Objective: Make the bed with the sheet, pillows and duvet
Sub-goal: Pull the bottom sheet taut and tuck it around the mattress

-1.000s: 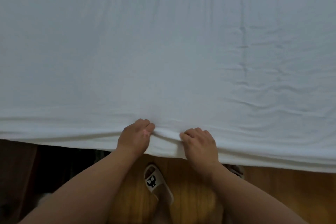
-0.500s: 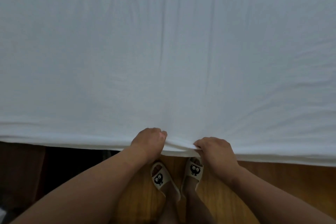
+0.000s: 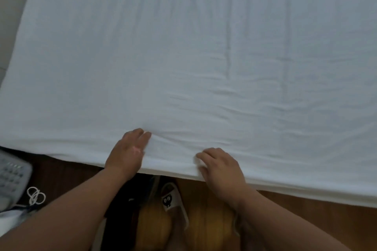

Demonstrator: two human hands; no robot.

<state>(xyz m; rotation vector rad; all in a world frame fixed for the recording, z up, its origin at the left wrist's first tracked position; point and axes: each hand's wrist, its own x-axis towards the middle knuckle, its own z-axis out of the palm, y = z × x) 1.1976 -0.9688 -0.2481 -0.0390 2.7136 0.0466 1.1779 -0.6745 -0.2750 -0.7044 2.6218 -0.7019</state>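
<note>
White sheet [image 3: 183, 57] is seen spread over the whole top of the bed [image 3: 326, 196], reaching far ahead of both hands and out to either side of them. Its near hem hangs over the bed edge just under the wrists. The first step is therefore judged largely done: the sheet is laid and mostly flat. Shallow creases are left ahead and to the right of the right hand, and a small ridge is gathered between the two hands, so smoothing and tucking along this edge are judged unfinished. No pillows and no duvet are shown, so those steps are judged not yet begun.

Wooden floor [image 3: 306, 220] is seen behind the hands, below the hem. The left hand [image 3: 127, 152] is laid flat on the sheet near the edge, fingers straight and close together, pressing the cloth. The right hand [image 3: 222, 167] is set on the very edge, just right of the left hand, fingers bent and slightly spread; whether a fold is pinched under them cannot be told. A slipper [image 3: 170, 199] is seen on the floor behind and between the hands.
</note>
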